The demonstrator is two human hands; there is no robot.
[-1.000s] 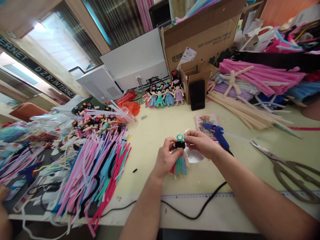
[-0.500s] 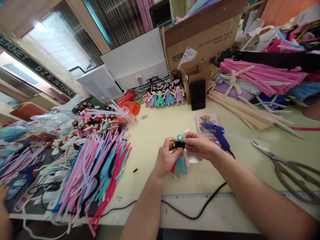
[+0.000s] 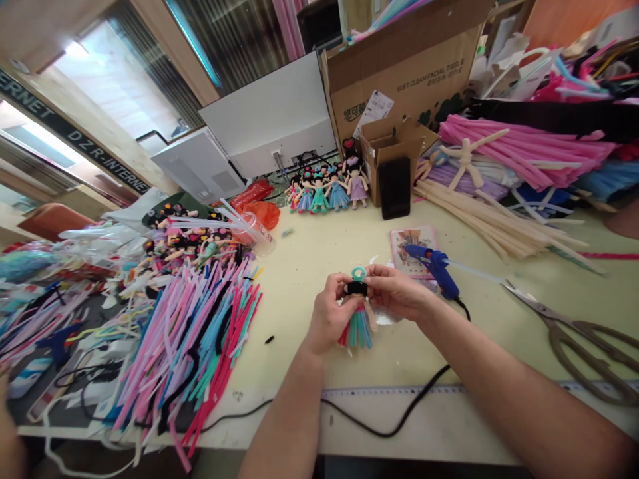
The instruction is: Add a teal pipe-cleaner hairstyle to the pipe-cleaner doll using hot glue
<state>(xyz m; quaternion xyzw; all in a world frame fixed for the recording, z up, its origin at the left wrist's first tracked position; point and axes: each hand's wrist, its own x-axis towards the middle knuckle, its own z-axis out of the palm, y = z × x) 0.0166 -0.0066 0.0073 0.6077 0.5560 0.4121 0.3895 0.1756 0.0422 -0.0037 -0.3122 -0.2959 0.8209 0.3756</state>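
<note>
Cluttered table (image 3: 309,253), glue gun (image 3: 439,266) beside doll (image 3: 357,329)

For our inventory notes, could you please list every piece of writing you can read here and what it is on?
"SOFT CLEAN FACIAL TISSUE": on the cardboard box.
"ERNET" and "DZR-INTERNE", both cut off: on the dark banner at the left.
Chinese characters at the box's left end: too blurred to read surely.
White label, booklet and ruler: print too small to read.
</note>
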